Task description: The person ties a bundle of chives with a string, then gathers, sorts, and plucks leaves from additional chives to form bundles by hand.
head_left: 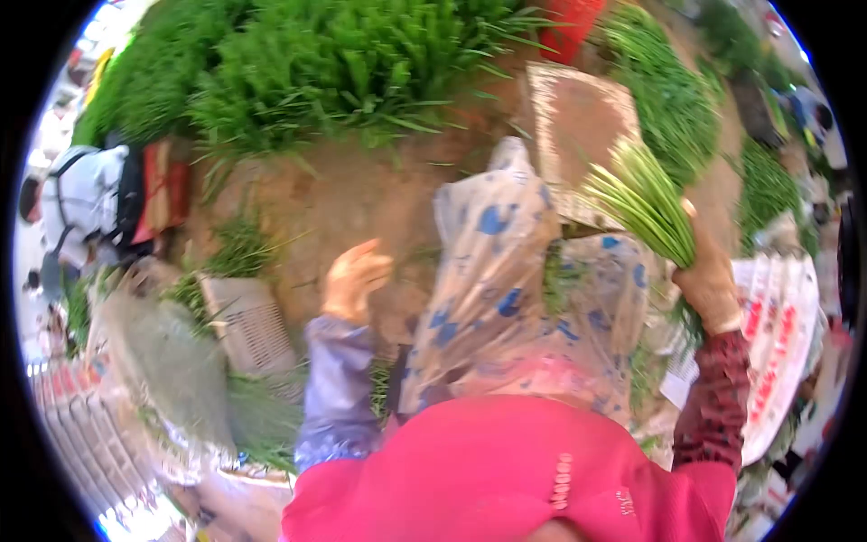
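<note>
My right hand (709, 275) is closed around a bunch of garlic chives (652, 212). Their pale stem ends fan out toward the upper left, and the darker leaves hang below my fist. Just past these stems is a worn, dirt-stained rectangular board or box top (587, 126). My left hand (357, 278) is held out over the brown ground, nothing visible in it, its fingers loosely bent and apart. A plastic cover with blue spots (497, 262) lies over my legs, between the two hands.
A large heap of green chives (343, 68) spreads ahead, with another pile (668, 99) at upper right. A perforated grey crate (248, 321) and a clear plastic bag (163, 352) are at left. A white sack with red print (777, 334) lies right. Another person (86, 194) is at far left.
</note>
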Tool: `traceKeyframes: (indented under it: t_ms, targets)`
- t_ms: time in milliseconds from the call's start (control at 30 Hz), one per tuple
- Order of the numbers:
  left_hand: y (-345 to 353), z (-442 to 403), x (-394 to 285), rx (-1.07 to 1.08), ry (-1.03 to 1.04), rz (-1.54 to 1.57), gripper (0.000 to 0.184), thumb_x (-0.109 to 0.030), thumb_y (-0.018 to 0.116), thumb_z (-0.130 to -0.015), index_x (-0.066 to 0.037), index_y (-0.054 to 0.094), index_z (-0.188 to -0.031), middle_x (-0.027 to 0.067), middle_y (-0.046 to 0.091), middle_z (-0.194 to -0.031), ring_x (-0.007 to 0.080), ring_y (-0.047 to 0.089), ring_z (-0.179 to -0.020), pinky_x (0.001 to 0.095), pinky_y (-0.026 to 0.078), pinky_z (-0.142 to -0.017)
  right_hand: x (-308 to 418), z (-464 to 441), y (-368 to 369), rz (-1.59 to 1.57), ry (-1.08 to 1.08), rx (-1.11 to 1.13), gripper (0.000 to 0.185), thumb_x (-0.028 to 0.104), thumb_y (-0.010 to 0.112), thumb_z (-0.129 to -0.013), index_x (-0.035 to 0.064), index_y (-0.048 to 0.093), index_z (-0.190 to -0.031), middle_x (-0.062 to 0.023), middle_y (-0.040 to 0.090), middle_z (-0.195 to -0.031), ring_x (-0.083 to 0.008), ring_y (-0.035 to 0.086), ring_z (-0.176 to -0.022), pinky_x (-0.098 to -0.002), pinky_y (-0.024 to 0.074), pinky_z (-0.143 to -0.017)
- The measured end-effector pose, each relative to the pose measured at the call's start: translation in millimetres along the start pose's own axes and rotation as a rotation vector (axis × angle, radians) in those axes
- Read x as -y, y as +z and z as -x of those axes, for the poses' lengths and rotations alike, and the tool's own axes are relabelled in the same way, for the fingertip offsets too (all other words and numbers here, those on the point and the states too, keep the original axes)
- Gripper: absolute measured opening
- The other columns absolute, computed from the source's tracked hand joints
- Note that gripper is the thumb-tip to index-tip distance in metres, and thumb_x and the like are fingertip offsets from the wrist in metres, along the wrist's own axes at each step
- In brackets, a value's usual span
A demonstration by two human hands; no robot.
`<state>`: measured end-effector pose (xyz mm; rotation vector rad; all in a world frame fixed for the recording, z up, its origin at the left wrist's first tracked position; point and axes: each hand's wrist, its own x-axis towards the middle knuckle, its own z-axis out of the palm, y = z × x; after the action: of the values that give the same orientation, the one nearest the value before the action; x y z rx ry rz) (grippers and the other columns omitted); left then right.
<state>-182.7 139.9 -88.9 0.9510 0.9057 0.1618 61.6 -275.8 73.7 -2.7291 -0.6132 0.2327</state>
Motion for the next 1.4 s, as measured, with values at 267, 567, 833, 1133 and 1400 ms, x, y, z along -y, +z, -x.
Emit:
traceKeyframes:
  t_ms: [267,567,833,1133,1400]
  targets:
    - [101.0,-16.7,-46.6,0.365,0.217,-0.309,0.049,-0.026,0.066,-0.087,-0.001,0.054,-0.127,0.0071,0.065,-0.098,0.015,0.061,-0.088,0.0294,0.048,-0.08,-69.3,106.4,16.0,0.112,0.563,0.003,0.081,0.014,0.072,-0.068,0.0153,0.036,-0.141,-0.0231,0.064,-0.1,-0.0433,0.062,-0.094,-0.0455,0.05,-0.082]
    - [305.2,129.7,-117.8,1.945,0.764,-0.466,0.038,-0.013,0.062,-0.087,0.003,0.057,-0.121,0.0144,0.063,-0.118,0.0224,0.061,-0.105,0.0322,0.047,-0.092,-100.7,180.9,70.2,-0.134,0.698,0.003,0.085,0.013,0.07,-0.065,0.0106,0.035,-0.142,-0.0251,0.057,-0.119,-0.042,0.052,-0.114,-0.044,0.0441,-0.094]
    - [316.5,158.2,-82.8,2.122,0.768,-0.579,0.032,-0.013,0.061,-0.085,0.0,0.06,-0.114,0.0135,0.064,-0.111,0.0228,0.062,-0.099,0.0324,0.049,-0.088,-90.6,196.1,60.7,-0.062,0.794,-0.019,0.089,0.011,0.07,-0.065,0.0106,0.031,-0.146,-0.0241,0.061,-0.113,-0.0396,0.059,-0.106,-0.0407,0.0476,-0.088]
    - [278.5,107.6,-97.9,1.662,0.753,-0.755,0.025,-0.012,0.06,-0.083,-0.003,0.063,-0.106,0.0124,0.065,-0.104,0.0232,0.064,-0.092,0.0326,0.051,-0.082,-83.3,210.2,60.7,-0.093,0.791,-0.074,0.09,0.008,0.07,-0.064,0.0092,0.032,-0.145,-0.0213,0.059,-0.121,-0.035,0.056,-0.114,-0.0387,0.0441,-0.096]
    - [324.6,119.7,-84.2,1.742,0.979,-0.912,0.02,-0.012,0.059,-0.082,-0.006,0.065,-0.1,0.0115,0.067,-0.098,0.0236,0.066,-0.085,0.0328,0.053,-0.077,-110.8,247.2,60.1,0.068,0.923,-0.157,0.091,0.007,0.069,-0.063,0.0073,0.031,-0.145,-0.0226,0.056,-0.124,-0.0373,0.052,-0.117,-0.0395,0.0421,-0.098]
